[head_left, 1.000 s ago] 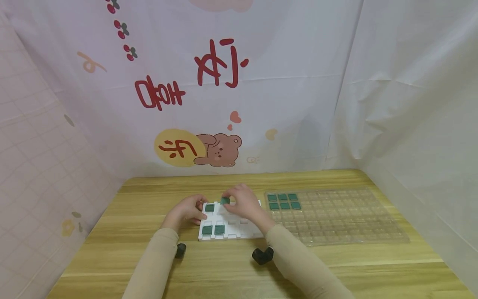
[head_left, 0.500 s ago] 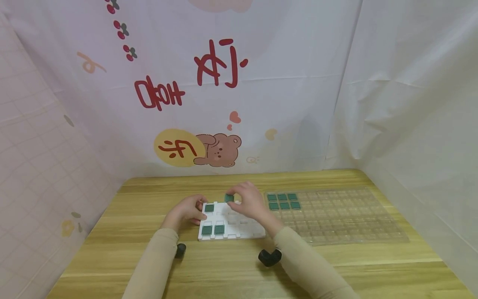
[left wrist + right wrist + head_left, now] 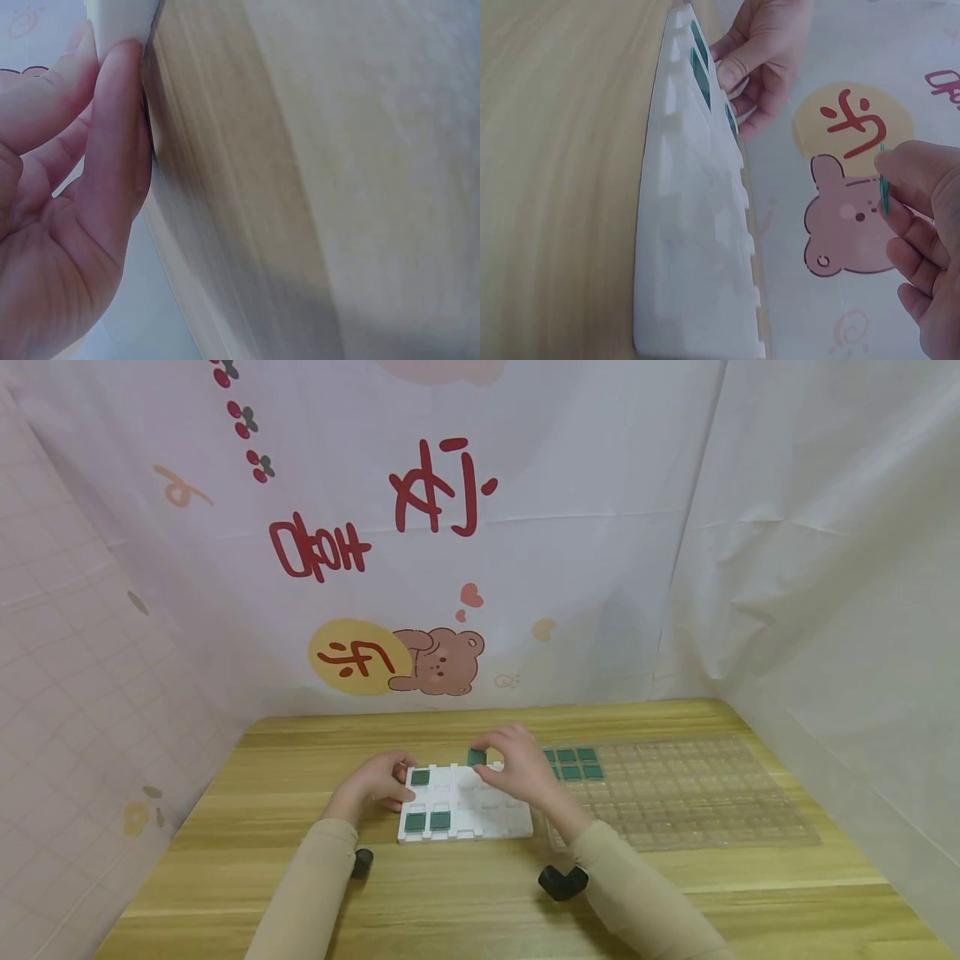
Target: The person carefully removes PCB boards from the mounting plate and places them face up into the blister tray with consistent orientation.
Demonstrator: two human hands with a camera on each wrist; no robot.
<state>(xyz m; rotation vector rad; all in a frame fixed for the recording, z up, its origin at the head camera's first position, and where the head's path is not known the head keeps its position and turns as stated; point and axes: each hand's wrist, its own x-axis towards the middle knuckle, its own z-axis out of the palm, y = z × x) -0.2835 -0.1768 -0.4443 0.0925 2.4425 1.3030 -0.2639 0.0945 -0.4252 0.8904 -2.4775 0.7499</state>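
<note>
My left hand grips the left end of a white slotted tray; in the left wrist view its thumb and fingers pinch the tray's white edge. Three green square chips sit in the tray's left pockets. My right hand pinches another green chip between thumb and fingertips, over the tray's back edge. The right wrist view catches this chip edge-on, thin and upright, apart from the tray.
A clear plastic tray with many pockets lies to the right on the wooden table. Several green chips fill its back left corner, partly behind my right hand. A white printed cloth stands behind the table.
My right hand has moved to the right along the white tray's back edge, carrying the pinched green chip. My left hand and the white tray have stayed in place.
</note>
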